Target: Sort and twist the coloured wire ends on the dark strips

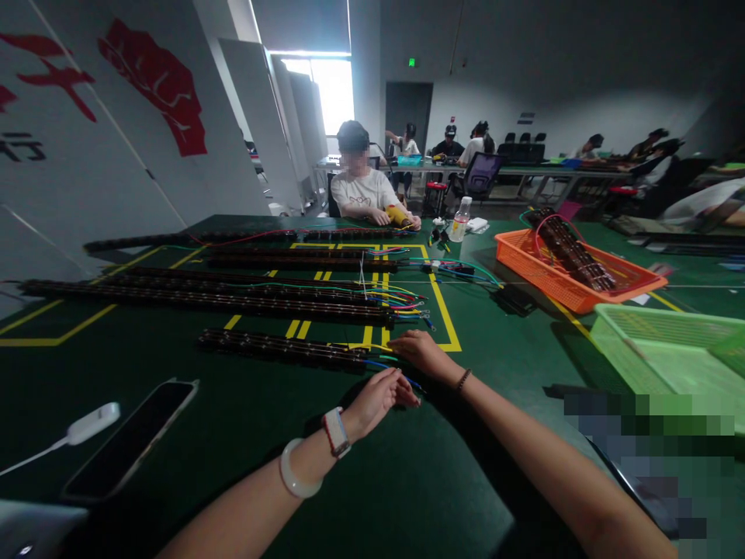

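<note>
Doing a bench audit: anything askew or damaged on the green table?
A dark bundle slants in the orange basket, far end raised, while other bundles lie flat on the table. No spill or obvious damage visible.

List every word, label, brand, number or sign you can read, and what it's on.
"行": black character on the left wall panel.
Red lettering above it: partly out of frame, can't read surely.
Green lit sign above the doorway: too small.
Bottle label: too small.
T-shirt print: too blurred.
Rear-wall signs: too small.
No brands or numbers legible.
</note>
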Available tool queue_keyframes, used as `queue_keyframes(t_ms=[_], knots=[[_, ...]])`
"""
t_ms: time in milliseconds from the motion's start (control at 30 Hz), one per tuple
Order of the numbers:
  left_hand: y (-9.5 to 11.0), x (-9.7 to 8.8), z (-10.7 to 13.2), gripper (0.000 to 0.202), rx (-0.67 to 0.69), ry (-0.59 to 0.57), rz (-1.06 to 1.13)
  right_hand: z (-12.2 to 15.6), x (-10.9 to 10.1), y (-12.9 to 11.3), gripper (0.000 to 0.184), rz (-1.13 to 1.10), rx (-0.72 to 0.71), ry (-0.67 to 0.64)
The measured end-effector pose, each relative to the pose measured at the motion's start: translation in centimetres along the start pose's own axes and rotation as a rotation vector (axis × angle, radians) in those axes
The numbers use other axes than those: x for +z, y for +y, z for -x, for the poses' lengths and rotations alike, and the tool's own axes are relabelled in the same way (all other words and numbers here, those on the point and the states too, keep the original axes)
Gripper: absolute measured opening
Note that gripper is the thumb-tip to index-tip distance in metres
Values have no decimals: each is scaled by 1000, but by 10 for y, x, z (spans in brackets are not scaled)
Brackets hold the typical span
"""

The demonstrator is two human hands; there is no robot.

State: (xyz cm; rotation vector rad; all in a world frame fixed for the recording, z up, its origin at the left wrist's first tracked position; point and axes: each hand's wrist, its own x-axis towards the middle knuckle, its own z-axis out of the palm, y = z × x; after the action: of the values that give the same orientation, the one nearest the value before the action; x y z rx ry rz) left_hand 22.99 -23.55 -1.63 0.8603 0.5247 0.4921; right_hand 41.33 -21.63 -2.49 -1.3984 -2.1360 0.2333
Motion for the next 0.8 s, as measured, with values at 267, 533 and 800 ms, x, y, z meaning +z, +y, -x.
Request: queue_keyframes(t_ms=[267,533,800], knots=[[1,1,1,21,-3,5,1,-20,-7,0,20,-23,-33,-173],[1,-1,0,21,-13,-4,3,-30,-9,5,28,-358,145,-335],[-4,-3,-2,24,-11,18,30,-40,-6,-4,42,-304,80,-577]])
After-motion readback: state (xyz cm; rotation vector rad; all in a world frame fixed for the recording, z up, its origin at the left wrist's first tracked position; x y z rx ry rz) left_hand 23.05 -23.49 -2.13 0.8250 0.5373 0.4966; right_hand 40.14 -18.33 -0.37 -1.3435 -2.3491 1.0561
